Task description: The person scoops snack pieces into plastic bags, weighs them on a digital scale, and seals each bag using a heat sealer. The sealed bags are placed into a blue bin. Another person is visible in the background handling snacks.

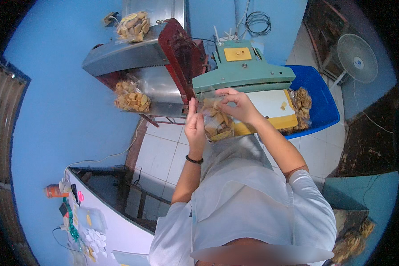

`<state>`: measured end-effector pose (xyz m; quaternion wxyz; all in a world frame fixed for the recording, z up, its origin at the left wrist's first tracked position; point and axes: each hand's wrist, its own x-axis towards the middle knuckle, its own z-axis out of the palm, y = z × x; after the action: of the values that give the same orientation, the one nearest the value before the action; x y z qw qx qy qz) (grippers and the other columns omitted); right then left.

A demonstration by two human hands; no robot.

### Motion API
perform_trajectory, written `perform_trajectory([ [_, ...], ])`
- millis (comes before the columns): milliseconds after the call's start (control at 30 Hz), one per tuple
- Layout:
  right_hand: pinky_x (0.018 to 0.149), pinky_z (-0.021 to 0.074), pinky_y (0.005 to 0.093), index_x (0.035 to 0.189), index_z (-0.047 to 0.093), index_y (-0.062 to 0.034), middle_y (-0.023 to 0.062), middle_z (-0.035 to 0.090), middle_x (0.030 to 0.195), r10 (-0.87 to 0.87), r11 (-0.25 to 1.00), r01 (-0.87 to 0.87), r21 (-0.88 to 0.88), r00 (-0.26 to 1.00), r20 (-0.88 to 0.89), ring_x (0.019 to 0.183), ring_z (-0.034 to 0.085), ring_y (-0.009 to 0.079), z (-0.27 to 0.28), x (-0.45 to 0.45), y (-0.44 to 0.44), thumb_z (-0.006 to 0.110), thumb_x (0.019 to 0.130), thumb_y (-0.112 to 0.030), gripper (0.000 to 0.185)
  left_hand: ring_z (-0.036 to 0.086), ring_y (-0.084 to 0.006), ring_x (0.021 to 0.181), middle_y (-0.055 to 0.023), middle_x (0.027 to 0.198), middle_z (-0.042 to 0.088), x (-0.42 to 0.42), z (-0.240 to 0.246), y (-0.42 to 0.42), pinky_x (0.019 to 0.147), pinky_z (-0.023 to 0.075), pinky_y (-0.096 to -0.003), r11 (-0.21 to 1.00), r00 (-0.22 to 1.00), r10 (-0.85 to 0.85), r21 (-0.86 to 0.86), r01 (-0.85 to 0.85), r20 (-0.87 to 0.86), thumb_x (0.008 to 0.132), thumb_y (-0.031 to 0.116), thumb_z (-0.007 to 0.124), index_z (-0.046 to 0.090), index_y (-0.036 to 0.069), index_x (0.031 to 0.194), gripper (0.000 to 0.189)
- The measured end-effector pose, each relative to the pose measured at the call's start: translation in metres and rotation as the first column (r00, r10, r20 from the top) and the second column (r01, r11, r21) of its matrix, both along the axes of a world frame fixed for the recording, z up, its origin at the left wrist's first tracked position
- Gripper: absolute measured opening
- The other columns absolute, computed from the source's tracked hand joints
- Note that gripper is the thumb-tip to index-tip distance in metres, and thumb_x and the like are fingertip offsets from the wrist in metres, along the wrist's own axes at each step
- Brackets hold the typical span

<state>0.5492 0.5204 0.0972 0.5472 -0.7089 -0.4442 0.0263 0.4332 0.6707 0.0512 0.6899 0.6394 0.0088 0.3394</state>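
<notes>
A clear plastic bag of tan, chunky snack pieces hangs upright in front of me, just before the green sealing machine. My left hand grips the bag's upper left edge, its fingers pointing up. At the upper right, my right hand pinches the clear film between thumb and fingers. The bag's top reaches close to the machine's long jaw. Beneath that jaw is a white plate with yellow edges, partly covered by my right arm and the bag. A small yellow piece lies on the plate.
Filled bags rest on a metal shelf at left, and another bag sits on the metal housing above. A blue tub with more bags stands at right, near a fan. A white table holds labels and pink scissors.
</notes>
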Motion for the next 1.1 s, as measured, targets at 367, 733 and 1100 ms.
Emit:
perform_trajectory([
  [367,0.083,0.0495,0.0294,0.09,0.073,-0.0008,0.0059,0.067,0.095,0.014,0.999,-0.013,0.049,1.0,-0.017,0.092,0.063,0.0175,0.034,-0.017,-0.015,0.072,0.08,0.003,0.011,0.057,-0.022,0.115,-0.0113,0.114,0.064,0.005,0.014,0.033,0.096,0.045,-0.0321,0.963,0.999,-0.035,0.268,0.034,-0.002,0.085,-0.002,0.067,0.07,-0.003,0.091,0.007],
  [733,0.086,0.0497,0.0344,0.088,0.073,0.0006,0.0093,0.068,0.098,0.066,0.995,-0.061,-0.082,0.996,0.058,0.095,0.065,0.0239,0.021,-0.001,-0.026,0.073,0.081,-0.008,0.011,0.063,-0.0254,0.11,-0.0116,0.111,0.069,0.01,0.019,0.03,0.098,0.0457,-0.0375,0.913,0.988,-0.12,0.381,0.147,-0.095,0.084,0.001,0.069,0.072,-0.001,0.093,0.01],
  [1100,0.084,0.0505,0.0322,0.088,0.073,0.0016,0.0096,0.068,0.096,0.072,0.992,-0.071,-0.102,0.997,0.003,0.093,0.065,0.0214,0.024,-0.003,-0.028,0.072,0.082,-0.005,0.009,0.065,-0.0214,0.106,-0.0072,0.099,0.07,0.005,0.021,0.022,0.099,0.0452,-0.0387,0.847,0.99,-0.034,0.522,0.102,-0.138,0.084,0.004,0.071,0.072,0.003,0.092,0.008],
])
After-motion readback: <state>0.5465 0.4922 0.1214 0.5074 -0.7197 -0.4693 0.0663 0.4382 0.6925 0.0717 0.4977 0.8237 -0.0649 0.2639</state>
